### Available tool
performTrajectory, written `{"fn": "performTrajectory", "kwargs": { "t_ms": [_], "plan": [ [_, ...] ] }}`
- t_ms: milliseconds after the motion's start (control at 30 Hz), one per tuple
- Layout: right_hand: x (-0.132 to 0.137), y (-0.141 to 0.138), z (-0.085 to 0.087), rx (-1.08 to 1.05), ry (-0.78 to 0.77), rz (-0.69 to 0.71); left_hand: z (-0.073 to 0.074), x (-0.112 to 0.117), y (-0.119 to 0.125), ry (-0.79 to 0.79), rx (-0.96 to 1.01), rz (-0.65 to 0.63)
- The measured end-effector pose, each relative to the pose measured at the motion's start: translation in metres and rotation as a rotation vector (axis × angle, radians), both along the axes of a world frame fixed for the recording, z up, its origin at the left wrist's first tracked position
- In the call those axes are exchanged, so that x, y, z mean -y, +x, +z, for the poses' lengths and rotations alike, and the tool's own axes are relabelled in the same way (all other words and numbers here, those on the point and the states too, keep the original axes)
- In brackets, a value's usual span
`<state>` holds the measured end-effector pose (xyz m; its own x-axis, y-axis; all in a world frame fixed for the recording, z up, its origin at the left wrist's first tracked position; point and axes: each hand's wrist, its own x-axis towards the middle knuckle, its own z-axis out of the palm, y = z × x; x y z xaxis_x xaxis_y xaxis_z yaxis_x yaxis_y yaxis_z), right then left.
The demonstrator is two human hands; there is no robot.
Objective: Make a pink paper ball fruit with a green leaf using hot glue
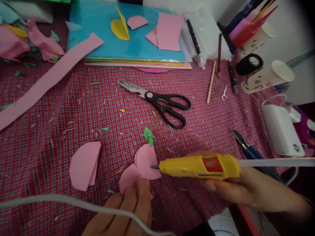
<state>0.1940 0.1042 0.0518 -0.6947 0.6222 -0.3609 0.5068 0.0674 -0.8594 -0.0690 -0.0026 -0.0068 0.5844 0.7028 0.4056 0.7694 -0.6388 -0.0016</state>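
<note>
My right hand (228, 190) is wrapped round a yellow hot glue gun (187, 166) with a clear glue stick (275, 162) sticking out of its back. The gun's metal nozzle meets a pink folded paper piece (145, 160) that has a green paper leaf (148, 135) at its top. Close by, my left hand (125, 209) presses its fingertips on a second pink paper piece (129, 177), which overlaps the first. Another folded pink paper piece (85, 165) lies to the left on the checked cloth. A pale cord (73, 203) crosses in front of my left hand.
Black-handled scissors (157, 100) lie mid-cloth among paper scraps. Behind are a blue pack of paper (147, 46) and a long pink strip (46, 78). At right stand a paper cup (268, 78), a white box-shaped device (282, 131) and a dark-handled cutting tool (248, 147).
</note>
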Motion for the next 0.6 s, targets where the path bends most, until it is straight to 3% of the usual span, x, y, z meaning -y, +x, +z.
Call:
{"fn": "performTrajectory", "kwargs": {
  "t_ms": [233, 367, 600],
  "plan": [
    [-0.001, -0.014, -0.007, -0.014, 0.053, -0.031, 0.002, -0.003, -0.002, 0.052, -0.026, -0.029],
    [-0.003, -0.021, -0.006, -0.027, 0.122, 0.036, 0.004, -0.003, -0.003, 0.052, -0.035, -0.034],
    [-0.004, -0.008, 0.003, 0.019, 0.065, 0.097, 0.007, -0.002, -0.002, 0.016, -0.049, -0.01]
  ]
}}
